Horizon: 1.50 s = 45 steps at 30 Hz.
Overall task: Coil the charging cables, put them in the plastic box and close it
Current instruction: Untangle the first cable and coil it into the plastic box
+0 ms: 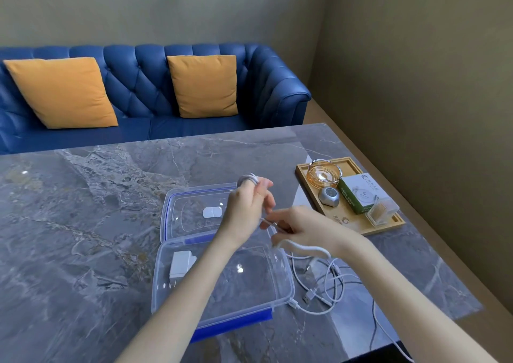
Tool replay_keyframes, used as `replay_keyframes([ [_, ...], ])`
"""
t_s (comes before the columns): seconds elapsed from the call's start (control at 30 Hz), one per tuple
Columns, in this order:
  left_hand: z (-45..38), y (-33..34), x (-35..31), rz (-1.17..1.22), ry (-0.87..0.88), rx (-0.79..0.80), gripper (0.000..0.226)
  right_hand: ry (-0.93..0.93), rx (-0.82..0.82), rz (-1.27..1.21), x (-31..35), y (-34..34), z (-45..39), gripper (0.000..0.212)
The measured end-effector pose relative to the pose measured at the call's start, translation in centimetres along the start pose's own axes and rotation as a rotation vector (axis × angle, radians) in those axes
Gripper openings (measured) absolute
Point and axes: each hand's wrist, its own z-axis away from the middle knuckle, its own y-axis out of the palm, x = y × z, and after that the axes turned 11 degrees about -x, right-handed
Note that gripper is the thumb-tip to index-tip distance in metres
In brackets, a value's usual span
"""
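A clear plastic box (280, 287) with blue clips lies open on the marble table, a white charger plug (181, 264) inside it at the left. Its clear lid (172, 210) rests flat behind it. My left hand (247, 210) hovers over the lid with a white cable wound in loops (247, 179) around its fingers. My right hand (302, 229) pinches the free length of that same cable (299, 244) just right of the left hand. More white cables (324, 287) lie tangled on the table to the right of the box.
A wooden tray (388, 224) at the right holds a glass ashtray (324, 172), a round metal object (329, 196), a green-white carton (359, 193) and a clear toothpick box (381, 210). A blue sofa (144, 90) with orange cushions stands beyond the table. A wall runs along the right.
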Motion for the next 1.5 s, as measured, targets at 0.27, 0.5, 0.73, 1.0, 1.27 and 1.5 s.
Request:
replay_keyframes([
  [0.27, 0.8, -0.6, -1.1, -0.283, -0.08, 0.475, 0.052, 0.16, 0.423, -0.497, -1.9, -2.8, -0.3, 0.012],
  [0.5, 0.3, -1.2, -0.4, -0.005, -0.302, 0.414, 0.043, 0.327, 0.472, -0.969, -5.2, -0.9, -1.3, 0.038],
  [0.73, 0.4, -2.4, 2.2, 0.309, -0.495, 0.251, 0.041, 0.681, 0.117, -1.39, -6.7, 0.6, -2.1, 0.038],
  [1.0, 0.5, -2.8, 2.4, 0.344, -0.489, 0.159, 0.039, 0.666, 0.003, -1.213, -6.7, 0.8, -1.8, 0.024],
  [1.27, 0.4, -3.0, 2.9, 0.2, -0.483, 0.081, 0.036, 0.669, -0.339, -0.698, -6.9, 1.2, -1.9, 0.028],
  [1.5, 0.3, -2.1, 3.6, -0.012, -0.526, 0.009, 0.039, 0.512, 0.141, -0.388, -5.1, 1.0, -1.7, 0.044],
])
